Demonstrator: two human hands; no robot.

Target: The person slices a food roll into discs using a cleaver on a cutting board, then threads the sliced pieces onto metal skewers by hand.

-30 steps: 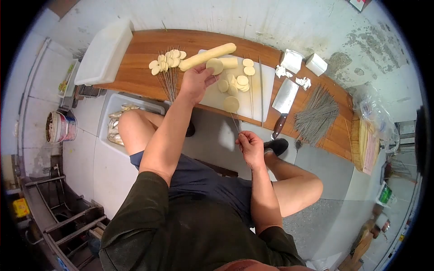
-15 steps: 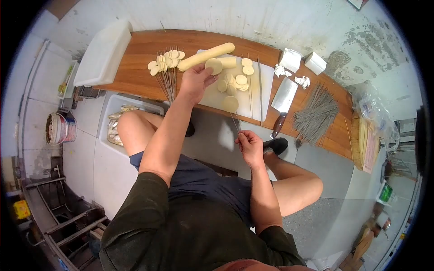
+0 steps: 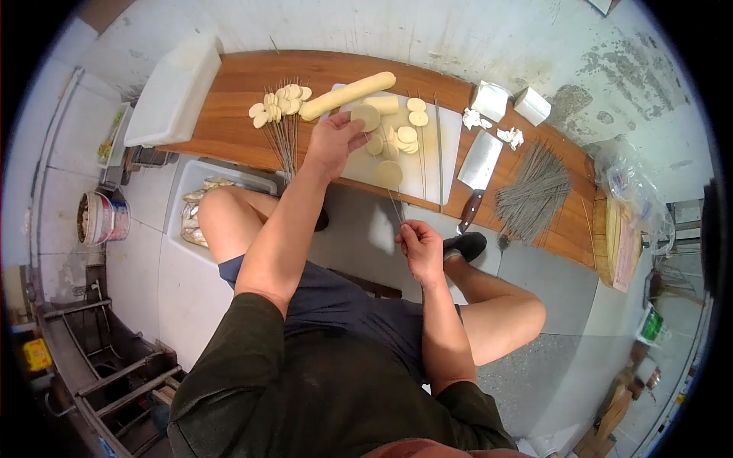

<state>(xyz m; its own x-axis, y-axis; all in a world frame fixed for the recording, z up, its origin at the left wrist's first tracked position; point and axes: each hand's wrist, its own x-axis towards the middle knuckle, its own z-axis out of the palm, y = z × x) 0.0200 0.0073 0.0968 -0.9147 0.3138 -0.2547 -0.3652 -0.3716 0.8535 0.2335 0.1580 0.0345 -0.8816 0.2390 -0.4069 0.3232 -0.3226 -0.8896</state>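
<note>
My left hand (image 3: pixel 334 146) is raised over the near edge of the white cutting board (image 3: pixel 452 145), with a thin pale yellow round slice (image 3: pixel 365 117) pinched in its fingers. My right hand (image 3: pixel 421 246), lower and in front of the table, is closed on the lower end of a thin skewer (image 3: pixel 395 203). Another round slice (image 3: pixel 389 175) is on that skewer's upper part. Whether the slices just above it are on the skewer or on the board, I cannot tell. More cut slices (image 3: pixel 407 137) lie on the board, beside a short roll piece (image 3: pixel 383 104) and a long pale yellow roll (image 3: pixel 347 96).
Filled skewers (image 3: pixel 281 102) lie at the table's left, near a white tub (image 3: pixel 174 91). To the right are a cleaver (image 3: pixel 481 164), a heap of bare skewers (image 3: pixel 534 195), paper packs (image 3: pixel 490 101) and a plastic bag (image 3: pixel 630 191). A bin (image 3: pixel 177 200) stands below.
My left hand and its slice have shifted slightly right and down, closer to the skewer. My right hand has barely moved.
</note>
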